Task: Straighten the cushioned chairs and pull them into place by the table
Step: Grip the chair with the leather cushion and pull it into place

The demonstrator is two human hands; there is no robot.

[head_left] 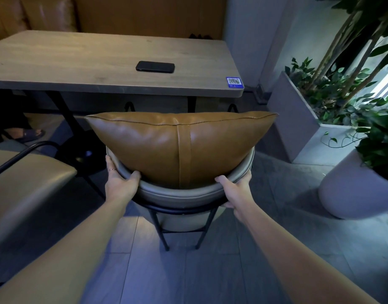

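Observation:
A grey padded chair [179,194] with black metal legs stands right in front of me, its curved back towards me. A brown leather cushion [179,141] leans upright against the inside of that back. My left hand [119,179] grips the left side of the chair's back rim, thumb on top. My right hand [235,189] grips the right side of the same rim. The wooden table [79,62] stands just beyond the chair. A second grey chair [28,178] with a black arm rail sits at the left, angled.
A black phone [155,66] and a blue QR sticker [234,81] lie on the table. Grey planters with leafy plants [333,95] stand close at the right, with a round grey pot [353,189] nearer. A person's sandalled foot [28,133] shows under the table at left. A brown bench backs the table.

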